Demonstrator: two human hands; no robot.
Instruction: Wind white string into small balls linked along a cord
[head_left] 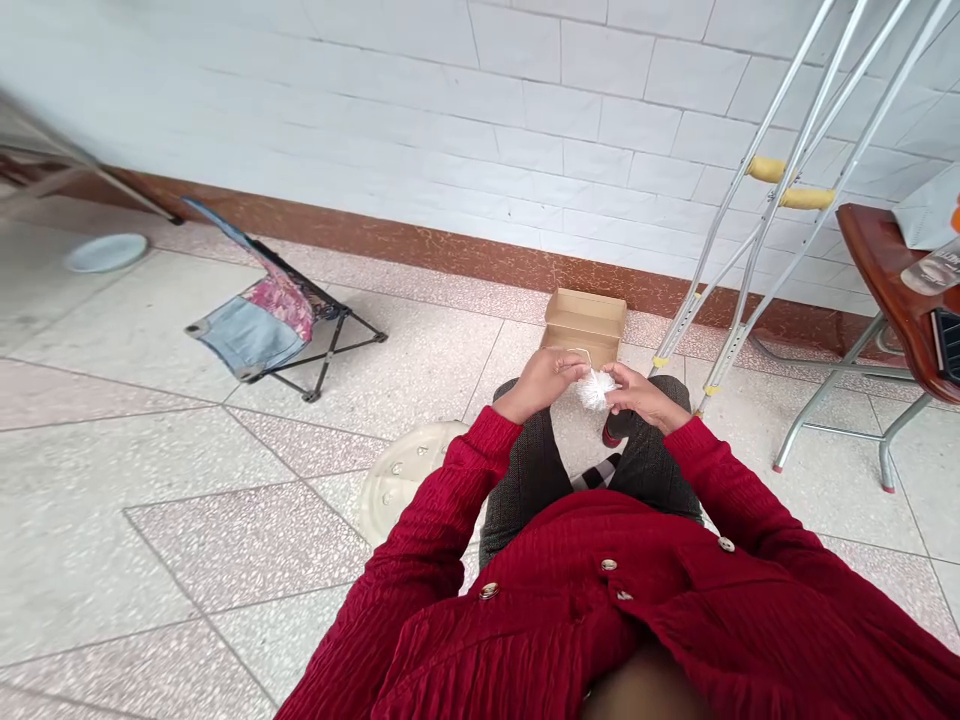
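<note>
A white fluffy tuft, like a small pom-pom of fibres, sits between my hands above my knees. My left hand holds its left side, and a thin pale strand rises from there. My right hand pinches the tuft from the right, with fingers curled around it. Dark patterned trousers cover my lap, and red knitted sleeves reach both wrists. An open cardboard box stands on the floor just beyond my hands.
Aluminium crutches lean on the tiled wall at right. A wooden-topped table stands at far right. A low folding chair, a white plate and a round white plastic stool top rest on the speckled floor.
</note>
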